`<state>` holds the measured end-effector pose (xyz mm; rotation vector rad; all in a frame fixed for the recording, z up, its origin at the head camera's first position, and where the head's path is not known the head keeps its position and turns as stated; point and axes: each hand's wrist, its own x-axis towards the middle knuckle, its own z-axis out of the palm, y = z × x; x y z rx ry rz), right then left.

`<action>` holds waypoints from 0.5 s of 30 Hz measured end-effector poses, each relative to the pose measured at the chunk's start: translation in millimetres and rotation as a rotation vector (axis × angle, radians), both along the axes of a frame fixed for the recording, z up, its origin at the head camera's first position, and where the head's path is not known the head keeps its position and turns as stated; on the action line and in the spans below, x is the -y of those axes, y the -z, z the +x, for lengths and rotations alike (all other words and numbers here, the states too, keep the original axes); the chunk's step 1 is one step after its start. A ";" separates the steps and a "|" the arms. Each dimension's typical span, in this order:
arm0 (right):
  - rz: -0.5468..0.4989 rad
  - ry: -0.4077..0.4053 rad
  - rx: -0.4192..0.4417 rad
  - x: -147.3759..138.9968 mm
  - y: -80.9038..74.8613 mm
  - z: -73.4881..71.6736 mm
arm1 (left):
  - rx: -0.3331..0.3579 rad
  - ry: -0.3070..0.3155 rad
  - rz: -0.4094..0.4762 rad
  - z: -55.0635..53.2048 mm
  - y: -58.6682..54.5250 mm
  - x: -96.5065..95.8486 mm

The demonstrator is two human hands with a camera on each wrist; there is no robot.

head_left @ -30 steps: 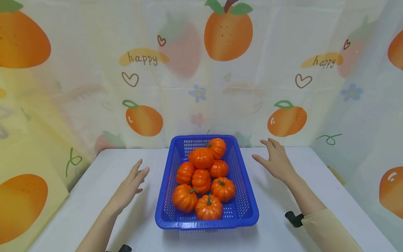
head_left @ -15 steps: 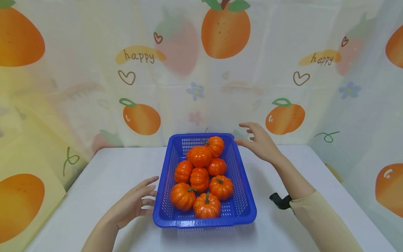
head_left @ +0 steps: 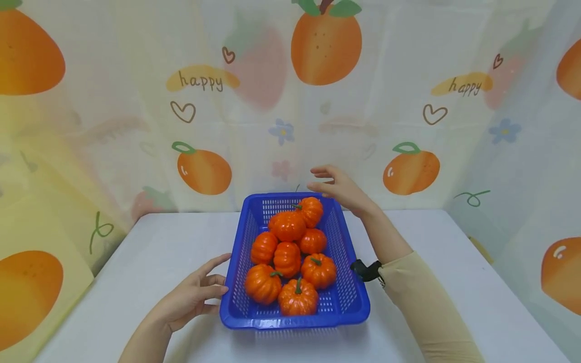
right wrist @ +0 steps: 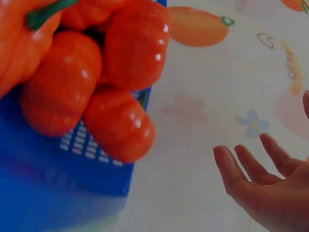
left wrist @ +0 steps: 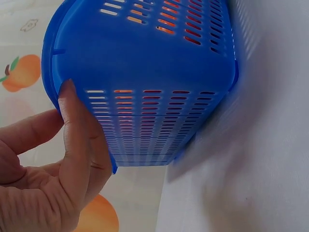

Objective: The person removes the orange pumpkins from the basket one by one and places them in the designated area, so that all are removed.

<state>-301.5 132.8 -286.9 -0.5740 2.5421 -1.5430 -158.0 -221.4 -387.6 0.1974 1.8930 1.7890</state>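
Observation:
A blue plastic basket [head_left: 297, 321] with perforated sides stands upright, holding several shiny orange toy pumpkins [head_left: 287, 225], some with green stems. My left hand [head_left: 188, 297] is at the basket's left side with relaxed fingers. In the left wrist view, fingers [left wrist: 75, 140] touch the basket's outer wall [left wrist: 140, 63] just beneath the rim. My right hand [head_left: 342, 190] is raised by the far rim, above the rearmost pumpkin [head_left: 311, 210], fingers apart and loosely bent. From the right wrist, that hand [right wrist: 270, 186] appears apart from the basket and holding nothing.
The basket stands on a white table [head_left: 181, 237]. Behind the table hangs a fruit-print cloth [head_left: 327, 151], and cloth also borders both sides. A black wrist mount [head_left: 365, 271] on the right forearm shows over the basket's right rim.
My right hand has swung leftward from beside the basket to its far rim. My left hand has come in to the basket's left side and touches it. The pumpkins stay put.

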 end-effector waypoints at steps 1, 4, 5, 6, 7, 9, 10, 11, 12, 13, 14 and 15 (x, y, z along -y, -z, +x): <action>-0.024 -0.016 0.024 3.9 2.3 -1.9 | -0.001 0.000 -0.003 0.3 0.5 0.0; -0.057 -0.038 0.090 15.2 8.2 -5.5 | -0.002 -0.002 -0.010 0.5 1.6 0.2; -0.052 -0.038 0.108 18.4 10.3 -6.3 | 0.000 -0.002 -0.010 0.5 1.6 0.1; -0.041 -0.037 0.120 21.3 12.6 -7.1 | 0.002 -0.001 -0.009 0.6 1.6 0.1; -0.026 -0.038 0.130 24.1 14.6 -7.8 | 0.004 0.000 -0.008 0.7 1.5 0.1; 0.004 -0.041 0.152 29.9 18.3 -8.3 | 0.009 0.003 -0.005 0.6 1.5 0.1; 0.017 -0.048 0.161 32.4 20.3 -8.3 | 0.017 0.002 -0.003 0.0 1.5 0.0; 0.034 -0.054 0.164 35.0 22.4 -8.4 | 0.017 0.003 0.000 -0.5 1.5 0.1; 0.052 -0.064 0.165 37.6 24.5 -8.4 | 0.018 0.003 0.000 -0.8 1.6 0.2; 0.066 -0.074 0.168 40.0 26.6 -8.2 | 0.018 0.004 0.000 -1.3 1.7 0.3; 0.080 -0.082 0.170 42.1 28.7 -7.9 | 0.017 0.005 0.001 -1.6 1.7 0.4; 0.102 -0.087 0.167 43.8 30.5 -7.1 | 0.018 0.007 0.003 -1.9 1.5 0.7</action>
